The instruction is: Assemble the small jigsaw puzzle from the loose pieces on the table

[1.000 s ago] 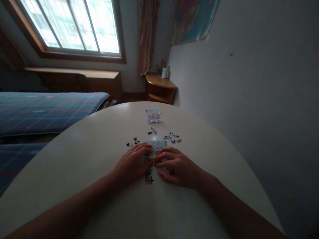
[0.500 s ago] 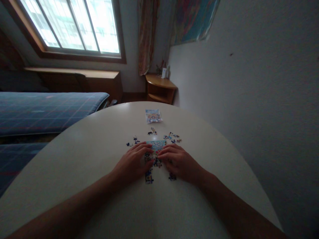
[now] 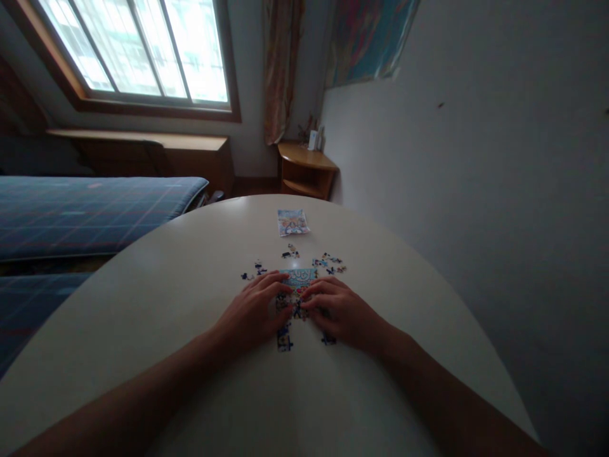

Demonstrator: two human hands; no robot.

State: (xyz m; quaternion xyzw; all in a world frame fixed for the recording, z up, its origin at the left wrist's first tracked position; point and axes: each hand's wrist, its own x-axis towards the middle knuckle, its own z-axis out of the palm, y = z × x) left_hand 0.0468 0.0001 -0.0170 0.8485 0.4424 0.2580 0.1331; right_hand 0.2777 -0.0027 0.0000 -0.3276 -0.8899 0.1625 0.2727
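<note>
Over the middle of the counter (image 3: 190, 279), I have both sets of fingers bent low on a partly joined jigsaw (image 3: 299, 277). On the left hand (image 3: 254, 304), thumb and forefinger stand apart, resting over the jigsaw's left side without closing on anything I can see. On the right hand (image 3: 351, 317), the fingertips gather near its centre; I cannot tell whether a piece is pinched between them.

Between the hands, the light-blue far part lies flat on the counter. A strip runs toward me below the left thumb, and a dark bit shows under the right hand; the palm hides whether that bit joins the rest.

I judge the pieces light, thin and stiff, probably card, with slim tabs that could bend or pop loose under a sideways push. I would pinch a single piece by opposite edges, and steady the joined part with flat, gentle pressure near its border.

Farther out lie loose pieces: the left cluster (image 3: 259, 266), the far cluster (image 3: 287, 255) and the right cluster (image 3: 332, 271). Beyond them rests a printed sheet (image 3: 292, 223), one corner seemingly curled.
</note>
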